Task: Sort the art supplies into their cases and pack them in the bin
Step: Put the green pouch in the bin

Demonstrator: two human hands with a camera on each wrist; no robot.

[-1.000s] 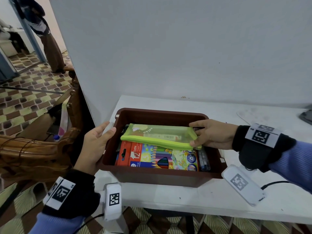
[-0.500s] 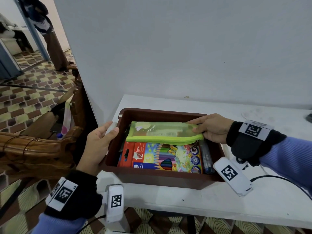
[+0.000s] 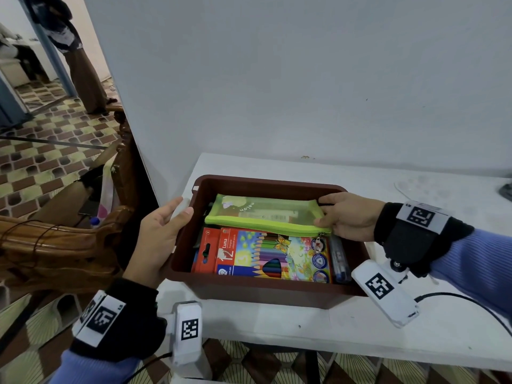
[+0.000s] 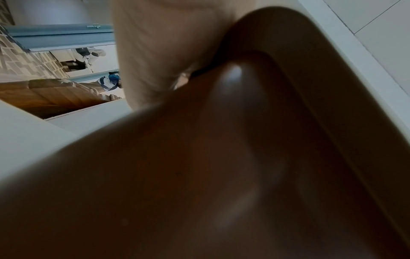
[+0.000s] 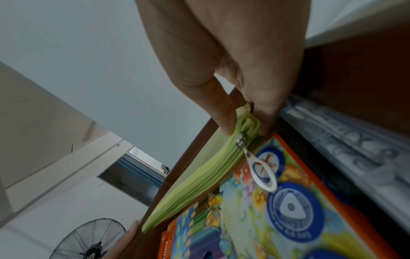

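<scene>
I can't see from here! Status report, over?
Right hand pinches green pouch in brown bin. Left hand steadies bin's side. Pouch overlaps pencil box. Nothing blocking.

The left hand (image 3: 159, 239) lies with straight fingers flat against the outer left wall of the bin (image 3: 266, 293), thumb by the rim. The right hand (image 3: 347, 217) reaches over the right rim, thumb and fingers pinching the green zip pouch (image 3: 263, 216) at its right end.
</scene>
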